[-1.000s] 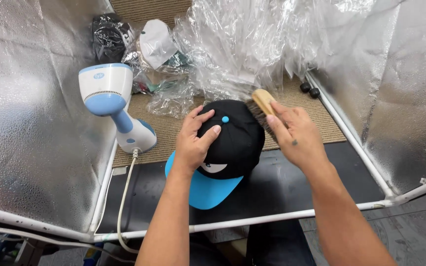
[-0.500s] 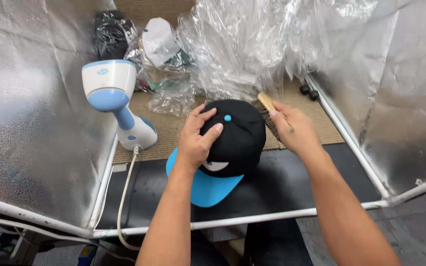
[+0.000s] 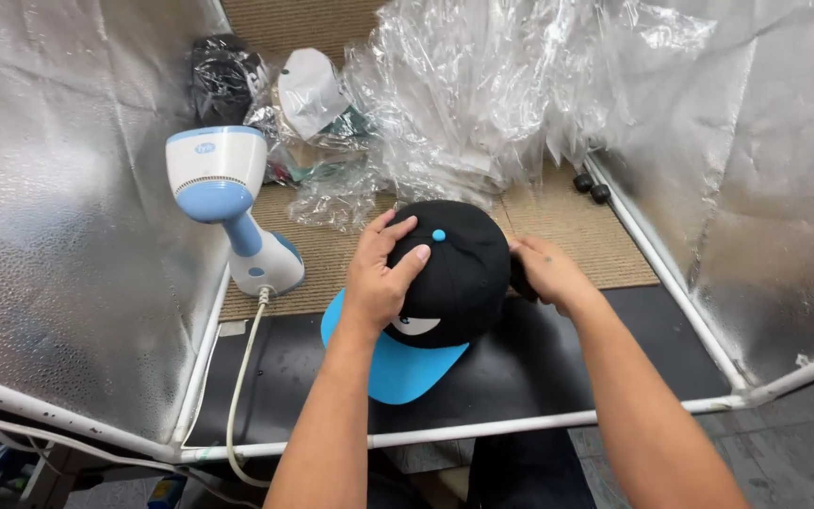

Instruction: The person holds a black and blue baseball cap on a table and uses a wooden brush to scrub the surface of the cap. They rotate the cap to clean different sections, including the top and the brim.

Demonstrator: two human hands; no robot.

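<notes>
At the far left a crinkled silver reflective wall [image 3: 58, 236] closes off the work space. Just inside it a white and blue handheld steamer [image 3: 228, 203] stands upright on the woven mat [image 3: 567, 231], its cord [image 3: 237, 377] trailing down over the white tube frame [image 3: 482, 429] at the front edge.

Next comes the left hand [image 3: 379, 273], fingers spread and laid flat over the crown of the black cap [image 3: 454, 273], thumb and fingertips pressing down to steady it; this grip looks the same as in the earlier frames. The cap sits in the middle of the table, half on the dark mat [image 3: 614, 358], its light blue brim [image 3: 393, 363] pointing toward the person.

The right hand [image 3: 544, 273] has moved. A second ago it was up at the back of the crown with a wooden brush plainly showing; now it has dropped down the cap's right side, fingers curled and pressed against the fabric, and the brush is hidden, so whether the hand holds it cannot be told. Behind lies a heap of clear plastic bags [image 3: 492, 94].
</notes>
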